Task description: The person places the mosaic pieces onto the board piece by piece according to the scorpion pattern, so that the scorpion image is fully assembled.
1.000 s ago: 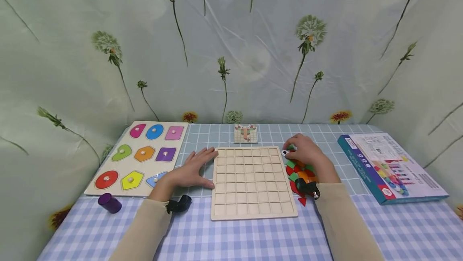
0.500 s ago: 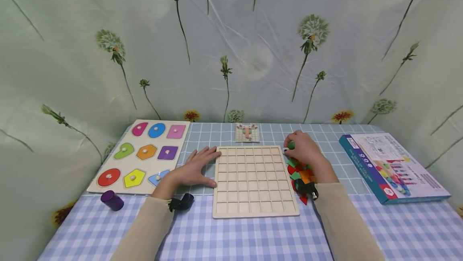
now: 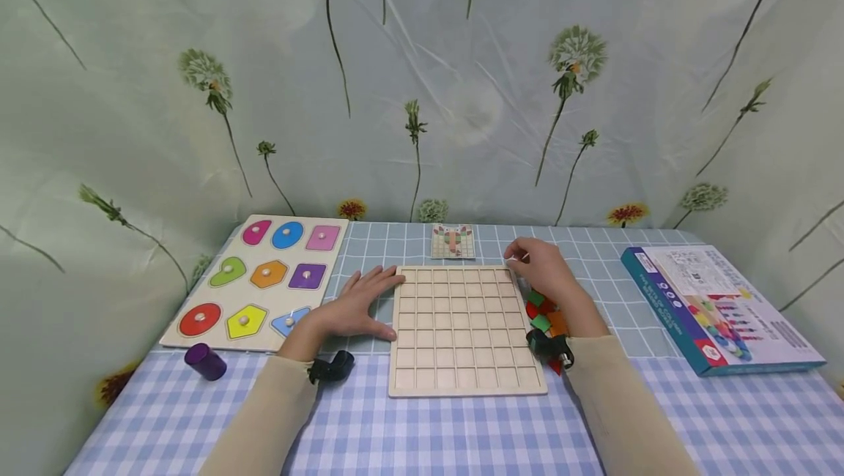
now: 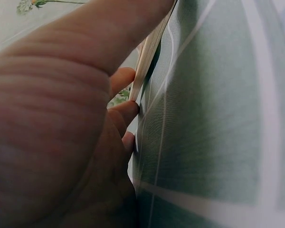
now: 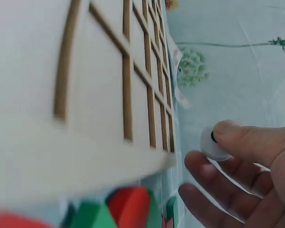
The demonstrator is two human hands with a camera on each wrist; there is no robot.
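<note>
My right hand (image 3: 546,274) pinches a white round disc (image 5: 208,145) with a black dot between thumb and forefinger. It is at the far right corner of the wooden grid board (image 3: 463,339); in the right wrist view the other fingers are bent below the disc. Along the board's left edge rests my left hand (image 3: 349,313), its fingers spread and thumb and fingertips at the edge. The left wrist view shows those fingertips by the board's side (image 4: 147,57). No pieces lie in the board's squares.
Red, green and orange flat pieces (image 3: 542,322) lie right of the board, partly behind the right wrist. A small pattern card (image 3: 453,243) is behind it. On the left are a knobbed shape puzzle (image 3: 245,250) and a purple cylinder (image 3: 205,362). A flat box (image 3: 719,307) lies right.
My right hand has lifted the white disc away from the pile and moved it left to the board's far right corner. The left hand stays at the board's edge.
</note>
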